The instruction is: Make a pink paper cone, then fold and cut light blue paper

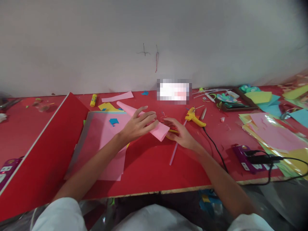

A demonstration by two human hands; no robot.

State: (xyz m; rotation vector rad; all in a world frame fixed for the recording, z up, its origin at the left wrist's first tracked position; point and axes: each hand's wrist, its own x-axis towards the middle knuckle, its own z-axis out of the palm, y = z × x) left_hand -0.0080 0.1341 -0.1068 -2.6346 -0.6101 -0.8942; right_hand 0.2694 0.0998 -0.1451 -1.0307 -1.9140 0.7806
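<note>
A pink paper cone (127, 109) lies on the red table (149, 163), its tip pointing back left and its wide end near the middle. My left hand (138, 124) rests on top of the cone with the fingers stretched out flat. My right hand (181, 134) sits just right of the cone's wide end, fingers loosely curled over a yellow piece that is mostly hidden. A clear glue stick rod (173, 154) lies under that hand.
A yellow glue gun (194, 117) with a black cord lies right of my hands. Pink sheets (103, 134) and a red board (43, 154) lie left. A yellow glue stick (93, 100) stands at the back. Coloured papers (271, 131) and a purple power strip (247, 157) are right.
</note>
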